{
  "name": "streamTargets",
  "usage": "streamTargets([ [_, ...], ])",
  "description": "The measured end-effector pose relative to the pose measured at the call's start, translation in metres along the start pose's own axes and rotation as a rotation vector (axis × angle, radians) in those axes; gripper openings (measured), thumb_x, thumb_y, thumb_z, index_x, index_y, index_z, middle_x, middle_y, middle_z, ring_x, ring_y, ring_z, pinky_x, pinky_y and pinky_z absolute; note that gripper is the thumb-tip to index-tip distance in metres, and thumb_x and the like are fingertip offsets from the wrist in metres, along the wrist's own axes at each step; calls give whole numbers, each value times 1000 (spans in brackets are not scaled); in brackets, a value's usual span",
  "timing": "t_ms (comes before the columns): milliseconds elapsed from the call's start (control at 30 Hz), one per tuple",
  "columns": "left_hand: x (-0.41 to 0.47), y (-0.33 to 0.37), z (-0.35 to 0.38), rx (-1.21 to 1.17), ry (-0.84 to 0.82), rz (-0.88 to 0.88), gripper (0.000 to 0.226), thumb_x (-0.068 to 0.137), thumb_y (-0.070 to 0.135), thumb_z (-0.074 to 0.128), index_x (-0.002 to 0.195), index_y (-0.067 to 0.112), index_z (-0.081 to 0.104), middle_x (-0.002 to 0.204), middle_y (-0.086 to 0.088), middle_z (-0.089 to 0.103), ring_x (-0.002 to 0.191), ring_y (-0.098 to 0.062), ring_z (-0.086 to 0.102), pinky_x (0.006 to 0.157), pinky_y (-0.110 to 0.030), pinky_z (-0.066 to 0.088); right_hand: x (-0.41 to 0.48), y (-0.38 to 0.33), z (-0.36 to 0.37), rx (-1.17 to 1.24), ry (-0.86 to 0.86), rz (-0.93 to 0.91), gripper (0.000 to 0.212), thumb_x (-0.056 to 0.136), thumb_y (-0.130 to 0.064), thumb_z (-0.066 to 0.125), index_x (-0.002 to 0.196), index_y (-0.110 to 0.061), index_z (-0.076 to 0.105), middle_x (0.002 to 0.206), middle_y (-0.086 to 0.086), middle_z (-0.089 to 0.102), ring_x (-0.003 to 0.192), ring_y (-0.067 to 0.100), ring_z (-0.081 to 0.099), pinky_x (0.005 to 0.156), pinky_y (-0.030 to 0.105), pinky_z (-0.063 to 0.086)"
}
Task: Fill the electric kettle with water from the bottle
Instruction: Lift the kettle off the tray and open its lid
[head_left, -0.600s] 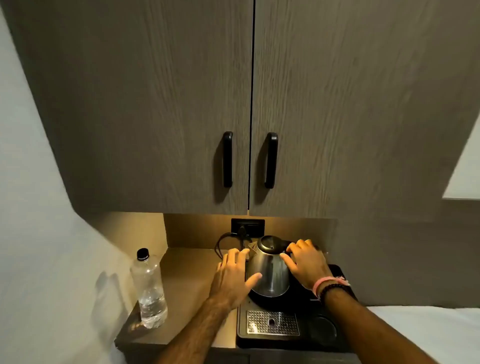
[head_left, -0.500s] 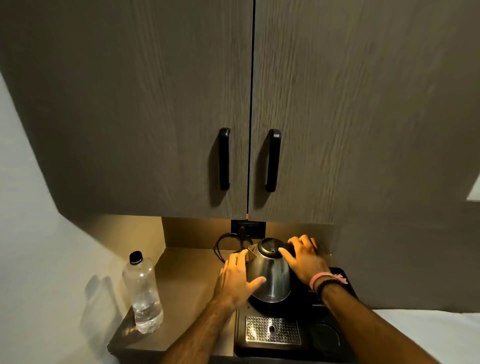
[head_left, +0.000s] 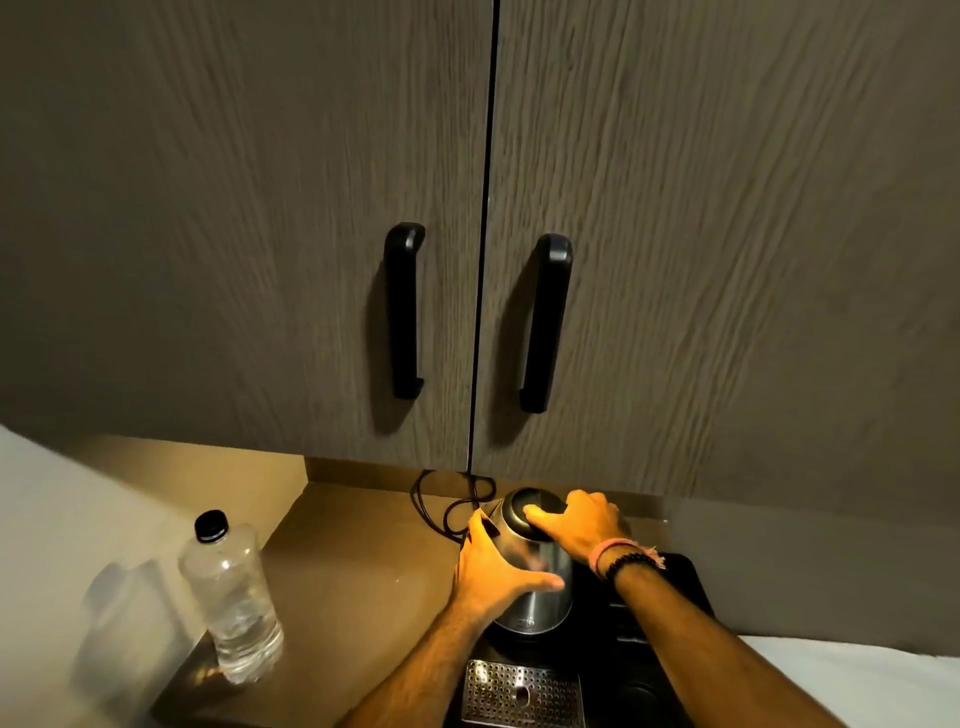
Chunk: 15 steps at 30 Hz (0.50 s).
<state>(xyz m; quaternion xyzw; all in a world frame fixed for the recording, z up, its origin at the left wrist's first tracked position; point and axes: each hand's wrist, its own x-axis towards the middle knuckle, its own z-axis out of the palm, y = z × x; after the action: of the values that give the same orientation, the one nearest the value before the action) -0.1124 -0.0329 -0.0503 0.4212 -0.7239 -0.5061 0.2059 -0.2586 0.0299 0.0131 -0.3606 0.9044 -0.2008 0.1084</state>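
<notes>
A steel electric kettle (head_left: 537, 605) with a dark lid stands on a black tray (head_left: 680, 582) under the wall cabinet. My left hand (head_left: 488, 571) wraps the kettle's left side, thumb across its front. My right hand (head_left: 576, 525) rests on top, fingers on the lid (head_left: 524, 506) and over the handle side. A clear plastic bottle (head_left: 231, 603) with a black cap stands upright at the counter's left front corner, holding a little water at the bottom, well apart from both hands.
Two dark wood cabinet doors (head_left: 260, 234) with black handles hang low over the counter (head_left: 353, 566). A black cord (head_left: 431, 504) loops behind the kettle. A perforated metal drip grate (head_left: 519, 693) sits in the tray's front. A pale wall lies at left.
The view has moved closer and lower toward the counter. My right hand has slid further over the lid; my left hand stays on the kettle's side. The bottle has not moved.
</notes>
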Motion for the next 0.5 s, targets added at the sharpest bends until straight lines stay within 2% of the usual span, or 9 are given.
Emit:
streamTargets([
  [33,0,0,3,-19,-2,-9,156,20,66,91,147,30,8,144,-5,44,130,-25,44,101,-40,45,0,1,1,24,13,-11,57,73,-76,59,62,-20,54,68,-3,54,63,12,49,53,29,35],
  [100,-1,1,7,-36,12,-10,144,21,63,92,137,36,11,135,-5,48,122,-24,49,95,-38,49,-1,4,0,94,26,-12,60,80,-72,55,64,-15,62,69,3,62,65,19,56,58,32,39],
  [167,-2,3,8,-38,29,-3,135,23,62,91,131,39,13,129,-2,49,112,-19,49,87,-32,47,1,8,-3,134,-25,-26,57,96,-58,46,86,-8,73,89,15,72,86,32,66,72,36,43],
  [233,-3,3,8,-42,27,9,135,26,61,91,133,37,12,126,1,47,115,-20,48,86,-29,44,4,15,-6,230,-33,-34,42,107,-33,36,114,-6,67,116,23,69,111,41,62,86,39,41],
  [267,-2,3,8,-41,27,16,137,27,62,91,135,35,12,126,1,46,118,-22,47,87,-28,43,4,19,-7,305,-37,-9,38,108,-27,34,116,-5,64,121,25,66,116,42,59,89,38,40],
  [333,-4,3,7,-48,34,19,139,28,62,90,138,33,12,129,0,47,120,-22,46,88,-28,41,2,26,-11,361,-51,-3,38,106,-26,34,102,-4,65,107,27,65,103,40,60,85,37,39],
  [400,-6,5,5,-62,51,27,137,27,63,91,137,33,14,128,1,49,119,-21,48,90,-31,44,2,28,-14,424,-25,15,37,100,-26,35,79,-8,59,82,15,58,77,27,55,78,38,41],
  [433,-6,6,2,-65,67,38,137,27,63,91,138,32,15,128,3,50,119,-20,49,92,-32,46,2,27,-17,436,-35,2,34,101,-20,37,81,-6,60,84,12,59,78,25,55,82,40,45],
  [500,-7,10,-5,-77,101,70,135,28,62,91,137,32,18,125,6,52,117,-19,51,90,-31,47,5,23,-20,473,-64,-43,29,104,-9,38,104,3,65,109,20,67,102,34,62,98,46,49],
])
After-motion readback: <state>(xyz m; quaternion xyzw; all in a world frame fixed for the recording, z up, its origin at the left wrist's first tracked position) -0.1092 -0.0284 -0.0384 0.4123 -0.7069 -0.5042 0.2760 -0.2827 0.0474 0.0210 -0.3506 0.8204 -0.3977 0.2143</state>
